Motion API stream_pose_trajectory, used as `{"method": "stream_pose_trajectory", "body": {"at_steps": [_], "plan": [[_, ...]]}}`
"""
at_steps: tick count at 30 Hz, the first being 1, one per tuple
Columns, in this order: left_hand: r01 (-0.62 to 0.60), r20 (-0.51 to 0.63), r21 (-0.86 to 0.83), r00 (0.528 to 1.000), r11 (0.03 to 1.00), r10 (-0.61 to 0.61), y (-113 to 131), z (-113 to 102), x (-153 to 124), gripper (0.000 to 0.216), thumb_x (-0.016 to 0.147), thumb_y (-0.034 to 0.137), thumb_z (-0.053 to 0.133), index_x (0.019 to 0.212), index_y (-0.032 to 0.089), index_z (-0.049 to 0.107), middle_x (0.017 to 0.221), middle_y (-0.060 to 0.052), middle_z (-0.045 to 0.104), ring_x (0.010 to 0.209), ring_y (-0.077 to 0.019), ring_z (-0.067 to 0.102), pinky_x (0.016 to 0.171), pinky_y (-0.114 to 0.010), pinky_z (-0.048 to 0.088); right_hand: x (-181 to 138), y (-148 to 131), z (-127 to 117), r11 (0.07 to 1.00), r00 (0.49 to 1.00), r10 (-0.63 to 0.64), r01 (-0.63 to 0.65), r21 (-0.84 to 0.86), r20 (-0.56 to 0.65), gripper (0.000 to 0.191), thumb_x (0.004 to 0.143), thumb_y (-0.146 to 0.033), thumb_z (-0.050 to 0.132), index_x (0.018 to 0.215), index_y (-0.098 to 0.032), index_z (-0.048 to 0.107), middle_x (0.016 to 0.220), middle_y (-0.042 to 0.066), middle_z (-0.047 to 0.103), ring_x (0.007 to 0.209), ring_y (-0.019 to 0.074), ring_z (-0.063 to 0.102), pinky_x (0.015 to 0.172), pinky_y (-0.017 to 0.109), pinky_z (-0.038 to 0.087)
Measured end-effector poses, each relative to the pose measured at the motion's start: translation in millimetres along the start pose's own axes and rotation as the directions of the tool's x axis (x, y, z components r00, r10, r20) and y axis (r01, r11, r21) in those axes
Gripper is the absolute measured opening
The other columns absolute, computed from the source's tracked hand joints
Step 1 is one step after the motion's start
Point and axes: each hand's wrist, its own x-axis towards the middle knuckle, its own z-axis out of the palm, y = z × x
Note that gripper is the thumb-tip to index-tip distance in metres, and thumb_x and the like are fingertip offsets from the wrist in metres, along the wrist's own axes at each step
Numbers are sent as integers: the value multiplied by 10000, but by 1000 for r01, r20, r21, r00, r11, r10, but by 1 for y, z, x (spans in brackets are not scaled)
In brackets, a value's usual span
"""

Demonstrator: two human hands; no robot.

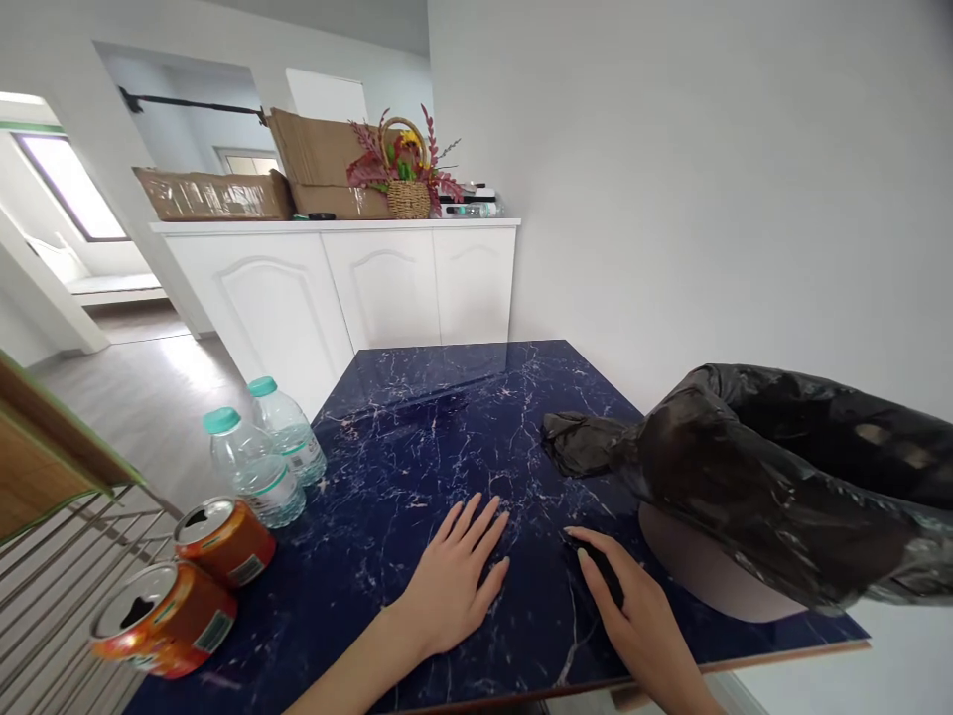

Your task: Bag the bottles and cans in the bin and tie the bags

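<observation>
Black object [609, 578]: at the blue table's [439, 447] near side, left of the bagged bin [707, 566]; contact unclear. Long axis slants forward-left, away from wearer. Left hand [458, 581]: palm down, fingers extended, nothing held. Right hand [646, 616]: curled around the object, partly hiding it.

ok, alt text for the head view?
The left hand lies palm down on a dark blue marbled tabletop; the right hand holds a small black object. Two orange metal cans and two clear plastic bottles stand left; a pale bin lined with a black plastic bag stands right.
</observation>
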Motion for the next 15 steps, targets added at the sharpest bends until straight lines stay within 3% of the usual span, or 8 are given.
{"method": "stream_pose_trajectory", "body": {"at_steps": [5, 8, 10, 13, 15], "plan": [[103, -60, 83, 993, 991, -98, -20, -28, -73, 666, 1135, 423, 461, 1734, 322, 187, 1746, -23, 361, 1608, -293, 356, 1291, -513, 385, -17, -3, -2, 995, 998, -21, 27, 91, -65, 410, 1071, -590, 493, 1335, -365, 711, 1442, 28, 709, 1266, 301, 716, 933, 386, 668], [125, -102, 91, 988, 988, -116, -28, -36, -101, 695, 1120, 423, 502, 1733, 332, 188, 1725, -15, 406, 1589, -274, 399, 1281, -478, 409, -38, 7, -9, 988, 974, -66, 94, 122, -216, 343, 1047, -561, 548, 1154, -311, 757, 1292, 72, 764, 1209, 321, 724, 967, 411, 626], [133, -121, 88, 985, 987, -122, -30, -38, -111, 695, 1115, 423, 515, 1730, 338, 202, 1719, -14, 417, 1580, -270, 416, 1275, -468, 421, -51, 26, -20, 989, 932, -21, 73, 130, -362, 313, 1016, -546, 593, 1068, -274, 739, 1139, 103, 776, 1084, 334, 736, 960, 454, 599], [149, -130, 74, 982, 986, -138, -30, -39, -116, 680, 1111, 418, 522, 1723, 341, 235, 1718, -20, 418, 1575, -278, 424, 1266, -483, 434, -60, 68, -48, 990, 784, 130, -65, 128, -607, 316, 965, -558, 606, 1026, -256, 675, 956, 125, 727, 946, 375, 711, 904, 551, 580], [156, -122, 61, 981, 986, -148, -29, -39, -116, 683, 1107, 416, 530, 1722, 333, 244, 1716, -24, 420, 1575, -287, 421, 1262, -504, 440, -57, 96, -73, 975, 608, 210, -186, 120, -765, 358, 945, -607, 579, 995, -257, 632, 925, 159, 701, 971, 434, 694, 894, 627, 560]]}}
